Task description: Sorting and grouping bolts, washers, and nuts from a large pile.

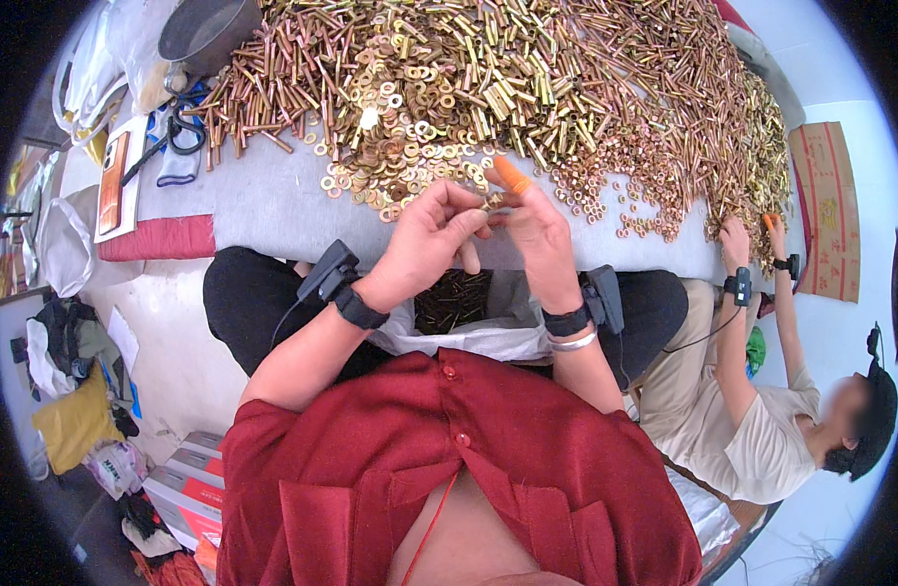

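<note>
My left hand [431,230] and my right hand [539,234] meet just over the table's near edge. Both are closed, fingertips pinching together around something small that I cannot make out. An orange finger cot [510,174] covers one fingertip of my right hand. Just beyond my fingers lies a heap of brass-coloured flat washers [410,156]. Behind and around it spreads a large pile of metal tubes or bolt sleeves [527,88]. Small nuts [615,181] are scattered to the right. Below my hands, a white sack [400,337] between my knees holds dark metal pieces [456,301].
A grey cloth [263,190] covers the table. At left are a dark bowl [207,34], black-handled scissors [183,132] and an orange phone [112,195]. A co-worker [761,430] on the right reaches into the pile, beside flattened cardboard [828,210].
</note>
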`<action>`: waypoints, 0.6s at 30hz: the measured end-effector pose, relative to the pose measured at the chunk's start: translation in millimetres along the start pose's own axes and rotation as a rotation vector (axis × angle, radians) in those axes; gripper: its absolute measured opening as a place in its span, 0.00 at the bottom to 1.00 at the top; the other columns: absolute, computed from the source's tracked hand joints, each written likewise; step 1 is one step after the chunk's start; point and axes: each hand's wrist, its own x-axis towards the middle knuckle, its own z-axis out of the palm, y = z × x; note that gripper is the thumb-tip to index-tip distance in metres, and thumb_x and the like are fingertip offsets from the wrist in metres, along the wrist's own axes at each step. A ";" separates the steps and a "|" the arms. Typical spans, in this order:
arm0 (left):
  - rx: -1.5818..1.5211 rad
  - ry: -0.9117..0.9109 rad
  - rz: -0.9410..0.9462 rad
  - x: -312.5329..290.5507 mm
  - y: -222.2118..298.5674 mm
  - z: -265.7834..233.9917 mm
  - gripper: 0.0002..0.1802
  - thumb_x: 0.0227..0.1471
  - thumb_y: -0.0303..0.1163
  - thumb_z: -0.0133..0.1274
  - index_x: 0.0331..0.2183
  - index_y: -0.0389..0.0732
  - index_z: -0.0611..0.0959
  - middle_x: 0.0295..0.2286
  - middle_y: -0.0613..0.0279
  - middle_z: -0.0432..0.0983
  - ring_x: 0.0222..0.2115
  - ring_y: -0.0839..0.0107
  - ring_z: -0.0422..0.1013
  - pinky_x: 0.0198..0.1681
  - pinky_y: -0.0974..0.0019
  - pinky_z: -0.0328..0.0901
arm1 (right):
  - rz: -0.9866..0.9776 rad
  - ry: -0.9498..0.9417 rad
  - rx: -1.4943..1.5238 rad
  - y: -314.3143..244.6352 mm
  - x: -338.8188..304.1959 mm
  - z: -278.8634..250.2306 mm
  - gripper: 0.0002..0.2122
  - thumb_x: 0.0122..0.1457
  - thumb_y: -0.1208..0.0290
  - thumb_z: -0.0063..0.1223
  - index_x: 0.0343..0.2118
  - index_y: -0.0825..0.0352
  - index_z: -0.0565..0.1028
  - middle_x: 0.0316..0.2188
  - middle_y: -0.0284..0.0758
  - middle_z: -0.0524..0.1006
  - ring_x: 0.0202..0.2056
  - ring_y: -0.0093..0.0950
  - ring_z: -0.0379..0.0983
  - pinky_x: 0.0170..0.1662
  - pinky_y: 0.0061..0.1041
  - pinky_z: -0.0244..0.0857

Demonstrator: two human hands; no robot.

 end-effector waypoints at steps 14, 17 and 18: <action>-0.060 -0.005 -0.049 1.7 7.2 -1.8 0.08 0.58 0.30 0.49 0.39 0.42 0.70 0.28 0.64 0.76 0.15 0.80 0.69 0.16 0.78 0.61 | -0.128 0.174 0.208 10.0 -0.6 1.0 0.32 0.67 0.49 0.22 0.41 0.75 0.75 0.32 0.38 0.77 0.37 0.28 0.72 0.41 0.25 0.64; -0.128 -0.050 -0.030 0.3 -4.9 1.3 0.06 0.58 0.30 0.49 0.38 0.44 0.71 0.27 0.65 0.76 0.14 0.81 0.68 0.14 0.78 0.56 | 0.013 -0.066 0.236 13.1 -4.1 -15.6 0.34 0.65 0.44 0.21 0.38 0.72 0.75 0.32 0.38 0.77 0.34 0.27 0.70 0.42 0.26 0.62; -0.064 -0.097 -0.049 -0.2 -8.7 3.2 0.06 0.58 0.30 0.49 0.37 0.43 0.71 0.27 0.65 0.76 0.14 0.81 0.67 0.14 0.78 0.57 | 0.013 -0.063 0.236 15.9 -2.9 -24.0 0.34 0.65 0.44 0.21 0.38 0.72 0.75 0.32 0.38 0.77 0.34 0.27 0.70 0.42 0.26 0.62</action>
